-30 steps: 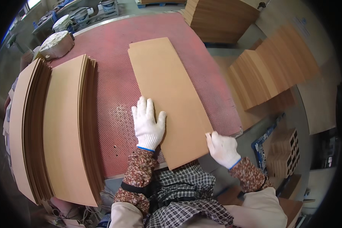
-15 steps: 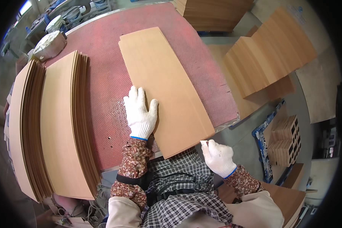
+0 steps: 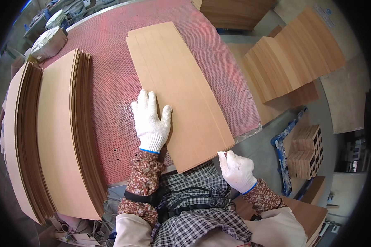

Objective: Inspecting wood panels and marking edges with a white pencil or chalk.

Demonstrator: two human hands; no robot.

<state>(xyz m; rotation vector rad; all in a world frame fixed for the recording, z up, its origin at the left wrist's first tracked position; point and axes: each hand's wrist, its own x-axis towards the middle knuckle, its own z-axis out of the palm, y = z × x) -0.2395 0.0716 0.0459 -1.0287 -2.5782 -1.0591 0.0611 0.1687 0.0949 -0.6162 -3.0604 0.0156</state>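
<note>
A small stack of long tan wooden boards (image 3: 181, 99) lies lengthwise in front of me, its near end reaching past the table edge. My left hand (image 3: 151, 121), in a white knit glove, rests at the boards' left long edge. Its fingers are stretched out and the thumb is spread onto the top board. At the near right corner of the boards is my right hand (image 3: 239, 169), also gloved. Its fingers are closed round a small white flat piece (image 3: 221, 154), whose tip shows beside the boards' near edge. The rest of that piece is hidden in the glove.
The table has a red textured top (image 3: 111, 99). Two tall rows of boards (image 3: 55, 136) stand at its left, with a wrapped round bundle (image 3: 48, 43) behind. On the right are a leaning row of boards (image 3: 292, 61) and a blue-edged pallet (image 3: 282, 164) with slotted wood pieces (image 3: 305, 154).
The view has shifted slightly, and the far end of the boards sits higher in it. Both hands keep nearly the same place and pose at the boards.
</note>
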